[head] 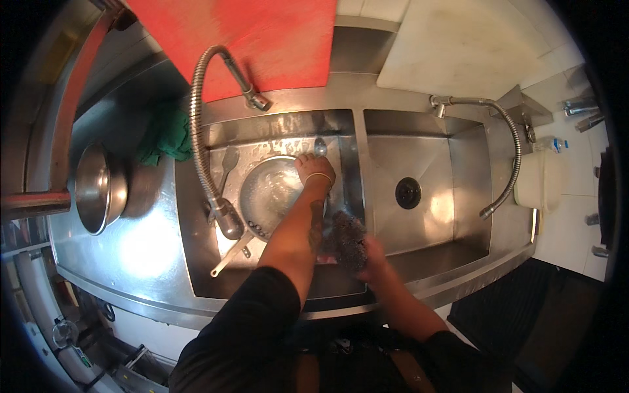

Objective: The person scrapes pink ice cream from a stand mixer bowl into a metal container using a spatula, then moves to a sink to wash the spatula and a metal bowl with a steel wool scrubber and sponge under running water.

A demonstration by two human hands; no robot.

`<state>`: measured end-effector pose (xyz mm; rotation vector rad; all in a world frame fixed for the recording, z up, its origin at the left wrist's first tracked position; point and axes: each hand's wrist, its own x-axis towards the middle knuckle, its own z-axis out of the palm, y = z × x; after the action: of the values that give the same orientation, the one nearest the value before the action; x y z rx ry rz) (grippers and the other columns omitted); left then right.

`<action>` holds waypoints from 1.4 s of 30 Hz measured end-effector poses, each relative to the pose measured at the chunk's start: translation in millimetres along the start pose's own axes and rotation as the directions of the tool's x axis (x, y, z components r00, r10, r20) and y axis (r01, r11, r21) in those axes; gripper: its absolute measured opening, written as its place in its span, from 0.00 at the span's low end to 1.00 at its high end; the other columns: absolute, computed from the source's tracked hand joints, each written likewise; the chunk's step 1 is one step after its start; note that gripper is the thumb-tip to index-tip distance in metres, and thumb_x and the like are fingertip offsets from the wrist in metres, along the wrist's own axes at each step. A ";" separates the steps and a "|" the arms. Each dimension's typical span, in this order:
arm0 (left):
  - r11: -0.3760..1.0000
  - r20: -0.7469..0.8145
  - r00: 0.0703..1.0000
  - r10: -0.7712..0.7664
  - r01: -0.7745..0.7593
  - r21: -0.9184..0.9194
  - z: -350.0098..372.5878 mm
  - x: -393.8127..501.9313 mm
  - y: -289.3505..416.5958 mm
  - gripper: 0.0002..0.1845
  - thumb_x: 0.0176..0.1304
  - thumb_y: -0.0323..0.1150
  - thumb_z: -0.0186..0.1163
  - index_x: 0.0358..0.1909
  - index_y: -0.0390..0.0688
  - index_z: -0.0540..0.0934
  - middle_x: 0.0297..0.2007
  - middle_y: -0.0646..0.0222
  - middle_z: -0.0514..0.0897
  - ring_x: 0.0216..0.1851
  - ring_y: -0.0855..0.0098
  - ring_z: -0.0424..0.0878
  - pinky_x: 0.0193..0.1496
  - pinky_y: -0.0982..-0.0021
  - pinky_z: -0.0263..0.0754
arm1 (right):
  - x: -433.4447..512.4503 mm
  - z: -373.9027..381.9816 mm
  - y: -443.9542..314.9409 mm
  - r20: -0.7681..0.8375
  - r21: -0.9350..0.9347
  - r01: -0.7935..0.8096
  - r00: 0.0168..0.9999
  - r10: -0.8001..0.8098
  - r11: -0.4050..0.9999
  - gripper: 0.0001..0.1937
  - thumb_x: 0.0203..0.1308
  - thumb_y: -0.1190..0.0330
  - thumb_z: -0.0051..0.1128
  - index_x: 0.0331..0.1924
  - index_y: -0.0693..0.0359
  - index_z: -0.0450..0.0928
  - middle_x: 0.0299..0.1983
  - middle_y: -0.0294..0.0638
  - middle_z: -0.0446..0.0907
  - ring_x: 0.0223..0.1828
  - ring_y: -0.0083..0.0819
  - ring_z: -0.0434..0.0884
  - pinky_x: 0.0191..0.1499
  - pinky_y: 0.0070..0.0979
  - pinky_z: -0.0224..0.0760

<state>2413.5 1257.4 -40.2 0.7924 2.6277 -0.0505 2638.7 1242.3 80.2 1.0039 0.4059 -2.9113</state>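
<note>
In the left basin of a steel double sink (359, 162) lies a metal frying pan (268, 191) with a riveted handle pointing towards me at the lower left. My left hand (315, 169) grips the pan's far right rim, its fingertips partly hidden. A dark metal scouring pad (349, 240) is in my right hand (373, 260), held at the right of the pan, near the divider; the hand is slightly blurred. A spatula (230, 159) lies left of the pan and a spoon (320, 146) beyond my left hand. My left forearm covers part of the pan.
A flexible faucet (197, 123) arches over the left basin, its spray head close to the pan handle. Another faucet (516, 142) curves beside the right basin with its drain (408, 193). A steel bowl (100, 189) and green cloth (169, 135) sit left; red (265, 44) and white boards (457, 49) stand behind.
</note>
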 end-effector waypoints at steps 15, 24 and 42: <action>0.998 0.126 0.992 -0.014 0.023 -0.067 21.5 6.3 17.8 0.21 0.73 0.42 0.52 0.62 0.50 0.82 0.65 0.60 0.80 0.75 0.56 0.63 0.75 0.27 0.35 | -13.7 7.6 2.2 0.000 -0.089 0.094 0.996 -0.094 0.992 0.27 0.78 0.49 0.40 0.68 0.60 0.67 0.60 0.51 0.79 0.59 0.49 0.81 0.63 0.56 0.75; 0.115 -0.093 0.993 -0.069 -0.084 -0.990 -8.7 -31.9 -29.8 0.13 0.78 0.38 0.50 0.34 0.46 0.76 0.24 0.64 0.82 0.24 0.68 0.82 0.25 0.62 0.77 | -12.5 4.2 4.7 -0.041 0.011 0.319 0.947 -0.319 0.948 0.24 0.79 0.52 0.43 0.66 0.59 0.68 0.53 0.47 0.82 0.52 0.44 0.84 0.57 0.50 0.79; 0.836 -0.045 0.992 0.122 -0.127 -0.533 -28.6 -226.9 -182.4 0.14 0.76 0.41 0.49 0.48 0.43 0.77 0.35 0.38 0.86 0.41 0.35 0.85 0.48 0.37 0.78 | 162.2 63.7 91.0 -0.465 -0.545 -0.026 0.841 -0.276 0.838 0.13 0.53 0.67 0.71 0.43 0.56 0.83 0.36 0.38 0.84 0.36 0.41 0.84 0.37 0.43 0.76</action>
<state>2478.0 989.5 58.3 0.7494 2.3964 0.6978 2482.9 1146.4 8.2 1.6877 1.2693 -2.3090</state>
